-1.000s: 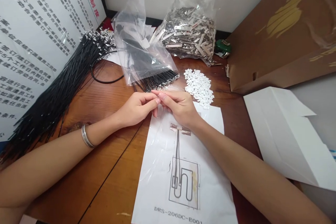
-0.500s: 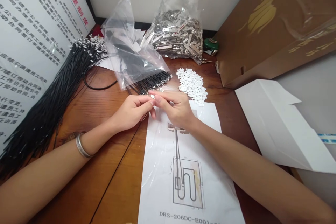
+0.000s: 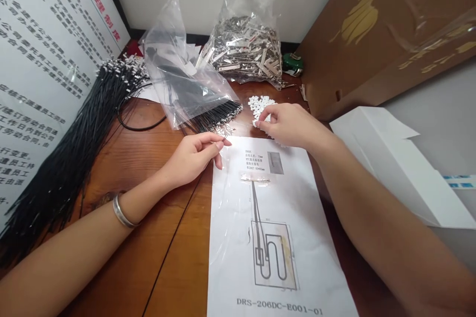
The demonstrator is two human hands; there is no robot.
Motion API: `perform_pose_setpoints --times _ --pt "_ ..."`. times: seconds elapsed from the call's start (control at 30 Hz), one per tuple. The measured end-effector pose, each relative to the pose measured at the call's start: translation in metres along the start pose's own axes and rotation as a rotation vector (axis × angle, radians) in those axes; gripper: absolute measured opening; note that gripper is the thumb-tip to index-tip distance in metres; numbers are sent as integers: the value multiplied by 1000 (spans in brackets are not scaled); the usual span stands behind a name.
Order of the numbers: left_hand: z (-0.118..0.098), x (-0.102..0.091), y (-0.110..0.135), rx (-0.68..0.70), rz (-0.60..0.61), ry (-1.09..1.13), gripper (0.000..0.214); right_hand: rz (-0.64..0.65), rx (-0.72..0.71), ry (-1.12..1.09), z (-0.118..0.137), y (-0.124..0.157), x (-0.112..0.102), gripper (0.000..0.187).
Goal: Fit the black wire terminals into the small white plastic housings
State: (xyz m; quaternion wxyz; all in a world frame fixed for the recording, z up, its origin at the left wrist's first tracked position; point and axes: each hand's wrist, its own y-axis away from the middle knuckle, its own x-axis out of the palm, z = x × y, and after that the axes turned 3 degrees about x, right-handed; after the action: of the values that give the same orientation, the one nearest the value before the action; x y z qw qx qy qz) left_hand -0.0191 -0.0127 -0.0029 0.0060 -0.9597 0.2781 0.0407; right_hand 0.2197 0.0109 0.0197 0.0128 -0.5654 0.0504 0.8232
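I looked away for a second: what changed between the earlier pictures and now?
The right hand left the left hand and moved out to the pile of white pieces, fingers touching it. The left hand still pinches the thin black wire; the drawing sheet stays put.

open wood of the table (image 3: 148,257) is left between the bundle of black wires (image 3: 63,168) along the left edge and the printed sheet (image 3: 275,228), which lies flat and can be passed over. the far side is closed off by a clear bag (image 3: 186,84), a bag of metal clips (image 3: 245,52) and the pile of white pieces (image 3: 258,103) under the right hand (image 3: 288,123). the right side is hemmed in by a brown box (image 3: 372,34) and a white folded sheet (image 3: 390,163).
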Motion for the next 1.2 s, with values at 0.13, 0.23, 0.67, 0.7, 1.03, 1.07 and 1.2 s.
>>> perform_pose_setpoints --times 0.13,0.23,0.67,0.7,1.03,1.07,1.2 --pt "0 0 0 -11 3 18 17 5 -8 -18 -1 -2 1 12" --pt "1 -1 -1 -13 9 15 17 -4 21 -46 -1 -4 1 11" --pt "2 -2 -2 -25 -12 60 18 -61 19 -135 3 -3 12 7" --pt "3 -2 -2 -28 -18 62 18 -70 20 -224 6 -2 14 6" --pt "-1 -2 -3 -40 -156 123 24 204 -14 -1323 58 32 58 25" --pt "-1 -1 -4 -44 -157 127 24 191 -15 -1329 58 32 61 24" --pt "0 0 -4 -50 -173 131 25 139 -50 -1313 52 31 64 20"
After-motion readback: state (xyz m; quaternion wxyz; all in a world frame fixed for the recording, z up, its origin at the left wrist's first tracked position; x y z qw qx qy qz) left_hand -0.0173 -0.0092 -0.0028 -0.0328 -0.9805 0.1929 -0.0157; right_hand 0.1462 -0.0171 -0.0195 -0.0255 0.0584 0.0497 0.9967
